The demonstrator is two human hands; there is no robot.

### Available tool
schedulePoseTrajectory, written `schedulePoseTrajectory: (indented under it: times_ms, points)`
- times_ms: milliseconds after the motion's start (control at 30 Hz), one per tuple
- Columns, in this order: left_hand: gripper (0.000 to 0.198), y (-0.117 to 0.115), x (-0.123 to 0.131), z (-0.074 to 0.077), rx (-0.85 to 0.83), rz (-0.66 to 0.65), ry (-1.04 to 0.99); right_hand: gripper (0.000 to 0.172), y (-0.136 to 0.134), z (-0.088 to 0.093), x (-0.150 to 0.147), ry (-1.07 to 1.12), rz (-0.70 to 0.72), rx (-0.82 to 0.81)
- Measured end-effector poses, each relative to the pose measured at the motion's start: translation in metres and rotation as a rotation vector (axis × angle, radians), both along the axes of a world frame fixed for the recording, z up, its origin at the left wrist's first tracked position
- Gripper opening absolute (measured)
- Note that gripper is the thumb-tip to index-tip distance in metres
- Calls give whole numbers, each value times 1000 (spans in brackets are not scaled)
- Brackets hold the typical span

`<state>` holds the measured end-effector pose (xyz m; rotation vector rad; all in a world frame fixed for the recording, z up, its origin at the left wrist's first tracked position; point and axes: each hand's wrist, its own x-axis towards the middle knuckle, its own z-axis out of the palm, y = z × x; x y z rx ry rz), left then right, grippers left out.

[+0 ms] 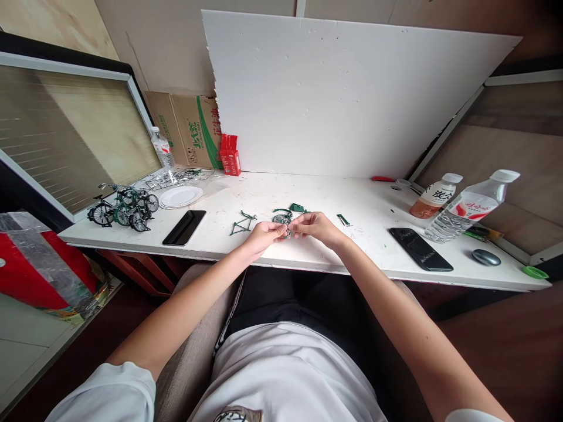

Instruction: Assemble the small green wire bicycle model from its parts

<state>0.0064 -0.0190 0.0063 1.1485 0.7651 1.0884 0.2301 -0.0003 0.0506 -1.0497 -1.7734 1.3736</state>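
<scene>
My left hand (267,235) and my right hand (317,227) meet over the front of the white table (237,253). Between their pinched fingertips is a small dark bicycle part (288,232), mostly hidden by the fingers. Just behind the fingertips lies a miniature spoked wheel (280,218), next to a flat green piece (298,207). A green toy bicycle frame (243,223) rests to the left of my left hand. Off to the right of my right hand lies a small, narrow green part (343,220).
Several assembled miniature bicycles (123,206) cluster at the left, near white paper plates (180,196) and a phone (185,227). On the right are another phone (421,248), a brown drink bottle (435,196), a water bottle (471,206) and a grey oval object (486,257). A white board (352,99) leans behind.
</scene>
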Motion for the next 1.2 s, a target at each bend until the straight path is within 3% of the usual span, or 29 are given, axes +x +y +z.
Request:
schedulePoseTrajectory:
  times_ms: [433,867,1200]
  points:
    - [39,-4,-1,4,48,-25,38,44,5,-2,7,29,57,-173]
    - [40,-3,0,0,59,31,109,42,7,-5,3,24,-11,-217]
    - [41,-2,-1,3,15,-26,11,44,3,-2,5,74,59,-151]
